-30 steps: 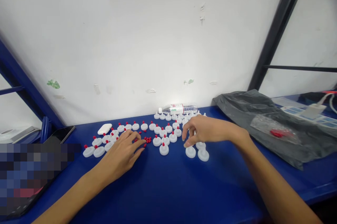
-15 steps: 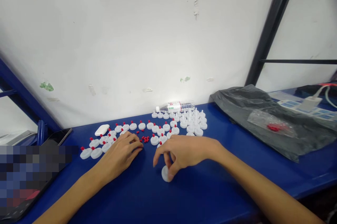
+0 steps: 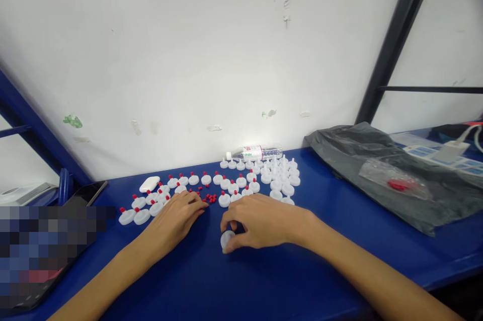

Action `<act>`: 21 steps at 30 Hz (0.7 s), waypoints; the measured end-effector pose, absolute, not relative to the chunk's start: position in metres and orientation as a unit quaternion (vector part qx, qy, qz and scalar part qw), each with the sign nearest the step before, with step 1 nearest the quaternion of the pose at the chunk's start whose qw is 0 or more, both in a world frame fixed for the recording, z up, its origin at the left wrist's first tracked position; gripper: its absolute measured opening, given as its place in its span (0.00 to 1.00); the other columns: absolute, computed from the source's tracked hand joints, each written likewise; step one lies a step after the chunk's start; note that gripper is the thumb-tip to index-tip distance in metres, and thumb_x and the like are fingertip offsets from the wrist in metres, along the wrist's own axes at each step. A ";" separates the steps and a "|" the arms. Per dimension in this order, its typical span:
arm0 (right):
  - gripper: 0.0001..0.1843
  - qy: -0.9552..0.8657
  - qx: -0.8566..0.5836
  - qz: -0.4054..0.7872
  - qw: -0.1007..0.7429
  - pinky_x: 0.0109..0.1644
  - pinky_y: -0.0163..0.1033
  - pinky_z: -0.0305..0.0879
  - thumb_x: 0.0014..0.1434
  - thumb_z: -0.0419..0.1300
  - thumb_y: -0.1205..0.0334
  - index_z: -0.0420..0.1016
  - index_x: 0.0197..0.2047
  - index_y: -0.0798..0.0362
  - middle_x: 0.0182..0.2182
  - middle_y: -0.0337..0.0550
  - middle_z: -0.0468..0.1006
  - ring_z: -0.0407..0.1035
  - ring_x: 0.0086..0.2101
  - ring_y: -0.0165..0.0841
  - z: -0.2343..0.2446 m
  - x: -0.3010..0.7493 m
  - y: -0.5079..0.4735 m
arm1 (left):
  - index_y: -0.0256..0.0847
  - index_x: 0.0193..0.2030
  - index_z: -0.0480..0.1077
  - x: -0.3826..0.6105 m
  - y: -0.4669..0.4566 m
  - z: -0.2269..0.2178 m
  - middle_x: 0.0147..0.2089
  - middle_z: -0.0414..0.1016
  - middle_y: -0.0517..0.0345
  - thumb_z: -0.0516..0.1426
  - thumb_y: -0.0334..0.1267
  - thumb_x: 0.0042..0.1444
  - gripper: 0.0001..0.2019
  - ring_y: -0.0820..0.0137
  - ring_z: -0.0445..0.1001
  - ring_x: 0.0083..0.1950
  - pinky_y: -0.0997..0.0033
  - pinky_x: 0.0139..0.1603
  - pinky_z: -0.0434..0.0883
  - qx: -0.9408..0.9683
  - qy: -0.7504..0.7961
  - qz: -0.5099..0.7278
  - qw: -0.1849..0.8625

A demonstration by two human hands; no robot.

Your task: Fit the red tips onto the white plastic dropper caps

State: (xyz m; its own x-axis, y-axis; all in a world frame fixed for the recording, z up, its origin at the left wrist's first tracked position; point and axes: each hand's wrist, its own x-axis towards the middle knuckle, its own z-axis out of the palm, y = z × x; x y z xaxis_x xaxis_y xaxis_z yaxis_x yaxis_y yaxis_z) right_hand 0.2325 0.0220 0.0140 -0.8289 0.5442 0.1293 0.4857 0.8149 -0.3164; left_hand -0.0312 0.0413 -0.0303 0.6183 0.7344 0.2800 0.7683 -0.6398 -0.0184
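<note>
My right hand (image 3: 264,220) pinches a white nozzle cap (image 3: 227,241) between thumb and fingers, its round face tilted toward me, just over the blue tabletop (image 3: 196,275). My left hand (image 3: 179,213) rests beside several small red tips (image 3: 212,197), fingers bent and closed together; whatever they may hold is hidden. Behind and left of it stand several white nozzle caps with red tips on their spouts (image 3: 141,216). More red-tipped caps (image 3: 224,199) sit between the hands and behind the right one. At the back right cluster several white caps with bare spouts (image 3: 277,180).
A clear plastic bottle (image 3: 254,153) lies against the wall behind the caps. A white rounded case (image 3: 149,184) is at back left. On the right, a dark plastic bag (image 3: 362,160) carries a clear bag of red pieces (image 3: 396,180). A black device (image 3: 45,281), partly pixelated, lies left.
My right hand has moved slightly left with the white nozzle cap, and its fingers have curled in around it. My left hand has stayed nearly still by the red tips. The view has shifted slightly.
</note>
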 end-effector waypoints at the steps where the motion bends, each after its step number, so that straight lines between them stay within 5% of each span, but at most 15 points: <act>1: 0.15 -0.949 -0.265 0.132 0.110 0.33 0.36 0.58 0.58 0.65 0.47 0.80 0.44 0.47 0.33 0.37 0.79 0.72 0.33 0.33 0.013 0.231 0.022 | 0.43 0.48 0.76 -0.032 0.042 -0.031 0.43 0.76 0.51 0.50 0.33 0.68 0.13 0.62 0.73 0.44 0.61 0.46 0.70 -0.896 -0.420 -0.125 0.067; 11: 0.13 -0.953 -0.225 0.142 0.141 0.36 0.34 0.58 0.62 0.62 0.53 0.77 0.49 0.47 0.35 0.36 0.80 0.72 0.32 0.31 0.010 0.222 0.018 | 0.43 0.54 0.73 -0.028 0.035 -0.027 0.48 0.71 0.49 0.46 0.30 0.68 0.18 0.64 0.71 0.46 0.60 0.47 0.69 -0.880 -0.418 -0.223 0.020; 16: 0.15 -0.951 -0.244 0.099 0.159 0.38 0.36 0.60 0.65 0.58 0.54 0.75 0.52 0.49 0.44 0.40 0.81 0.74 0.38 0.35 0.007 0.217 0.014 | 0.47 0.44 0.77 -0.012 0.021 -0.008 0.45 0.75 0.56 0.53 0.41 0.67 0.10 0.65 0.73 0.48 0.65 0.50 0.69 -0.803 -0.448 -0.365 -0.142; 21: 0.15 -0.943 -0.276 0.066 0.172 0.36 0.37 0.60 0.64 0.58 0.54 0.75 0.50 0.51 0.44 0.43 0.79 0.74 0.38 0.36 0.006 0.216 0.012 | 0.47 0.44 0.77 -0.004 0.012 0.001 0.46 0.76 0.57 0.54 0.47 0.66 0.12 0.65 0.74 0.49 0.68 0.49 0.69 -0.751 -0.461 -0.382 -0.277</act>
State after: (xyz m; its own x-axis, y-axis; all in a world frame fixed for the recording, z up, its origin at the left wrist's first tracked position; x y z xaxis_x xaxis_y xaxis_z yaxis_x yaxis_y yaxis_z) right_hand 0.2159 0.0122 0.0056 -0.7883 0.5436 0.2884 0.4978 0.8388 -0.2205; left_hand -0.0036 0.0117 0.0007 0.2823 0.9048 0.3188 0.4810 -0.4210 0.7690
